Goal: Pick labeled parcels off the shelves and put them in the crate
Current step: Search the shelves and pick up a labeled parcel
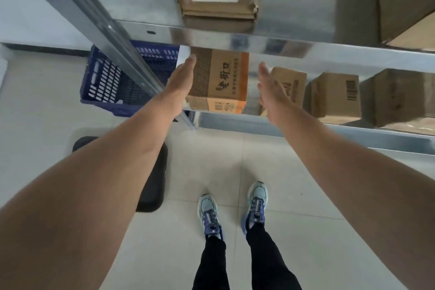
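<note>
Our left hand (182,73) and right hand (270,85), fingers straight and together, flank the printed parcel (221,80) on the lower shelf (306,128). The upright post (94,28) partly hides the blue crate (110,82); neighbouring boxes (334,94) blur.

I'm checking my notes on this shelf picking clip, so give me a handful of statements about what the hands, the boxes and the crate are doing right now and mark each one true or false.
1. Both hands are open, one on each side of the orange printed box. True: the left hand lies along its left side and the right hand is off to its right.
2. The right hand already presses on that box. False: a gap shows between them.
3. The blue crate stands on the floor to the left of the shelving. True.
4. The crate is packed full of parcels. False: no parcel shows in its visible part.
5. The parcel on the upper shelf carries a white label. True.
6. The person stands on the black mat. False: both shoes are on the tiles beside it.
</note>
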Tool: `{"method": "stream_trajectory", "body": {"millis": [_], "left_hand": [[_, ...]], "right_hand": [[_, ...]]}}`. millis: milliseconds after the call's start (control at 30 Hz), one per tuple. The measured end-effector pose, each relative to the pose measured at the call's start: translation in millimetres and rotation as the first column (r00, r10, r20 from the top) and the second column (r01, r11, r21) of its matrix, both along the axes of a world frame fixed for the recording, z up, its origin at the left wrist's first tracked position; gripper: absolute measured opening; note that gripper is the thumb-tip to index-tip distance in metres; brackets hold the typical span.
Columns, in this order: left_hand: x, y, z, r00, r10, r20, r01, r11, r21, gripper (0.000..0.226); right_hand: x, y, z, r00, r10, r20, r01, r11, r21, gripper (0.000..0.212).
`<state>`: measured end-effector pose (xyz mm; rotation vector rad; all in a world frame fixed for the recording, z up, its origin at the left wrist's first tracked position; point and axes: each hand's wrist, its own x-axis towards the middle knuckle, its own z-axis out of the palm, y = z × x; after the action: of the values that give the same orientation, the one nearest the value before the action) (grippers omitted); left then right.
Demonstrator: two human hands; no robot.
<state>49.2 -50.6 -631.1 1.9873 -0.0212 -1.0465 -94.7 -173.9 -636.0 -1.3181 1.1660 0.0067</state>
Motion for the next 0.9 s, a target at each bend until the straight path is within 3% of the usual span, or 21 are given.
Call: {"method": "stream_trajectory", "body": {"millis": [200,367,500,700,833,900], "left_hand": [[29,-19,-37,0.992,0.042,-0.120,-0.043,0.999,-0.001,0.082],[46,-25,-70,0.973,0.144,-0.180,-0.150,0.989,-0.019,0.089],[49,-27,-72,0.957,0.163,-0.242,-0.192,0.976,-0.103,0.065],[52,-28,-57,0.963,0.195,-0.185,-0.244,0.922,-0.302,0.063],[54,-33,-47,0.958,0.240,-0.155,-0.284,0.859,-0.425,0.037],[57,-32,-52,0.958,0.237,-0.159,-0.284,0.844,-0.454,0.027]], "right_hand": [[28,-20,-37,1.000,-0.028,-0.005,0.028,1.000,-0.001,0.065],[46,-30,-64,0.998,-0.053,0.015,0.051,0.995,0.080,0.051],[50,-36,-77,0.996,-0.072,0.053,0.067,0.995,0.078,0.058],[43,-39,-65,0.972,-0.134,0.195,0.126,0.991,0.053,0.067],[42,-50,-55,0.919,-0.263,0.295,0.264,0.964,0.037,0.043],[39,-53,-56,0.904,-0.292,0.313,0.298,0.954,0.028,0.047]]}}
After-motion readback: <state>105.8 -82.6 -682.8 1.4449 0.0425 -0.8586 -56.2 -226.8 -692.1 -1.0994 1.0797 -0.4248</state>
